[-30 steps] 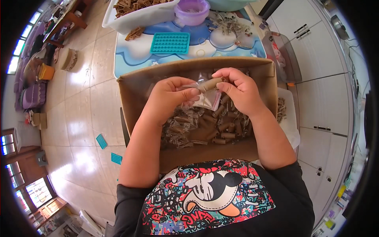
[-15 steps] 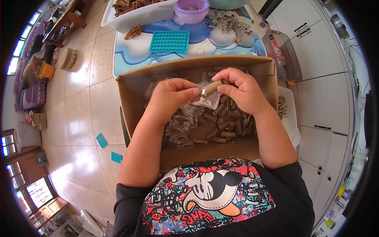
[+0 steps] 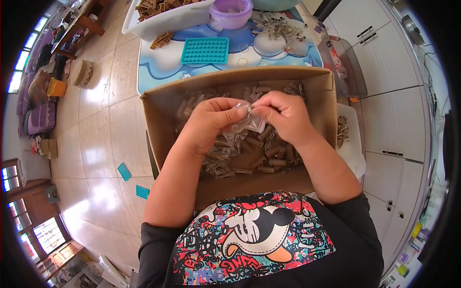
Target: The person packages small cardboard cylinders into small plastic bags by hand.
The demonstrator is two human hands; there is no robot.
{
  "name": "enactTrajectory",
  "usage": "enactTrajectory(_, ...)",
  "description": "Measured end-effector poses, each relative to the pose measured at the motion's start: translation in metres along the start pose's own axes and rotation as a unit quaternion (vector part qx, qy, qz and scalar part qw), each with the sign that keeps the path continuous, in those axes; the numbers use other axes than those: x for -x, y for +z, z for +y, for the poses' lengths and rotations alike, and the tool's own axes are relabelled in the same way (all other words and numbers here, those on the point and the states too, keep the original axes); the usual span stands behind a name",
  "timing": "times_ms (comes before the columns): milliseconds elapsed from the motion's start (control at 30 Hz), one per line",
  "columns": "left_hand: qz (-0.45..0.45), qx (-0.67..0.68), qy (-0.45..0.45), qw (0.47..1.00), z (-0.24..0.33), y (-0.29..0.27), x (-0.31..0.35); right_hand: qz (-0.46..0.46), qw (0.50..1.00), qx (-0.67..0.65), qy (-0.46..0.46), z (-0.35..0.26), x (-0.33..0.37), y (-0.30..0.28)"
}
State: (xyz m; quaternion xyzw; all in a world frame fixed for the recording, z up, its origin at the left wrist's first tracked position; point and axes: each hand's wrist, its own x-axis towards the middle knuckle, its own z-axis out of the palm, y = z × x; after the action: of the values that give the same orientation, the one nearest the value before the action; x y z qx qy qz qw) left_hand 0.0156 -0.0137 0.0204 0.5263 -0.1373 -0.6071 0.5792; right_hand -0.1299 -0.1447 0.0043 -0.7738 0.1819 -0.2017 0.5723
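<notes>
Above a cardboard box (image 3: pixel 165 89), both hands meet with their fingertips almost touching. Between thumb and index finger, my left hand (image 3: pixel 211 117) pinches a small see-through plastic bag (image 3: pixel 237 126), which hangs below the fingers. My right hand (image 3: pixel 285 117) is closed in a pinch at the bag's upper edge. Whether the bag has anything in it is hidden by the fingers. Beneath the hands, the box holds many brown cardboard tubes (image 3: pixel 266 169), some loose. Others lie among crinkled see-through bags (image 3: pixel 218 165) on the left side.
Beyond the box stands a cloud-patterned table (image 3: pixel 161 65) with a teal silicone mold (image 3: pixel 205 50), a purple bucket (image 3: pixel 231 13), a white tub (image 3: pixel 165 26) of brown pieces and a pile of small metal-tipped parts (image 3: pixel 278 29). White cabinets (image 3: pixel 391 115) line the right side.
The brown tube seen between my fingers is out of sight now. My right hand has shifted left and closed in a pinch against the bag beside my left fingertips.
</notes>
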Motion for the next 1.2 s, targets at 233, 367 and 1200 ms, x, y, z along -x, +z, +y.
enactTrajectory(233,0.034,0.055,0.039,0.997,-0.011,-0.007,-0.008,-0.053,0.998,-0.026,0.024,-0.001,0.002,0.007)
enactTrajectory(367,0.044,0.045,0.082,0.995,-0.017,-0.003,-0.011,0.038,0.999,-0.034,0.002,0.002,-0.002,0.005)
enactTrajectory(1200,0.087,-0.104,0.179,0.974,-0.032,0.028,-0.005,0.202,0.978,-0.033,-0.047,0.003,-0.013,0.007)
